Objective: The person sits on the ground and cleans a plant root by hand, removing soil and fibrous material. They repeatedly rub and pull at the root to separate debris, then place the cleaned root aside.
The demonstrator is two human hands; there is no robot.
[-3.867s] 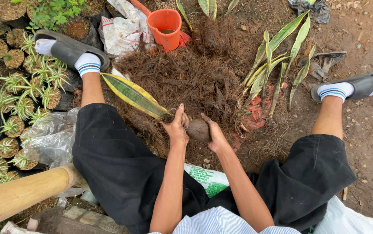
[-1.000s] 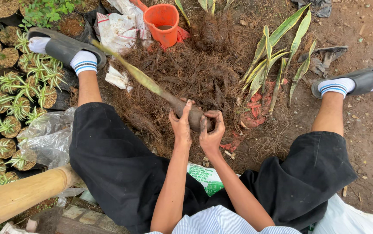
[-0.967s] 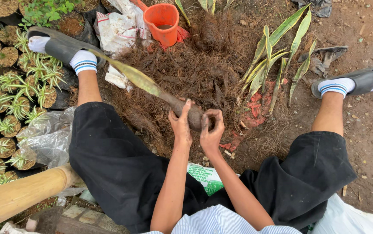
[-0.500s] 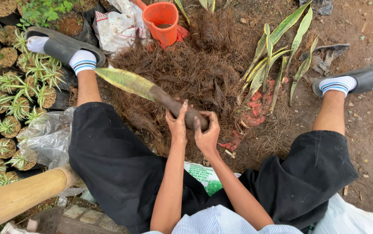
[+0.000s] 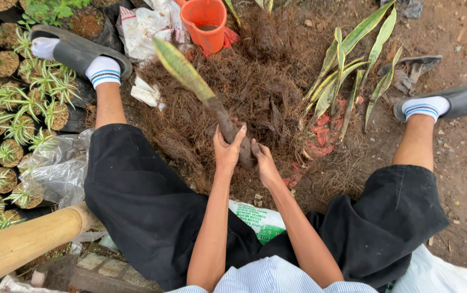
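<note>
Black knee-length shorts, baggy. Pale blue-white striped shirt, sleeves out of view, forearms bare. White socks with blue bands at the cuff. Dark grey slides on both feet.

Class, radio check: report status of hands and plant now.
Left hand and right hand both clasp plant at root ball. Leaf tilted away. Fibre pile beneath; orange pot behind, apart.

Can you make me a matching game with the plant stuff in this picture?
Things:
1. orange pot
2. leaf cutting
3. loose leaves
4. small potted plants

Places:
A. far left, in rows
B. lying right of the fibre pile
C. top, behind the pile
D. in the left hand and right hand

Pairs: 1-C, 2-D, 3-B, 4-A
</note>
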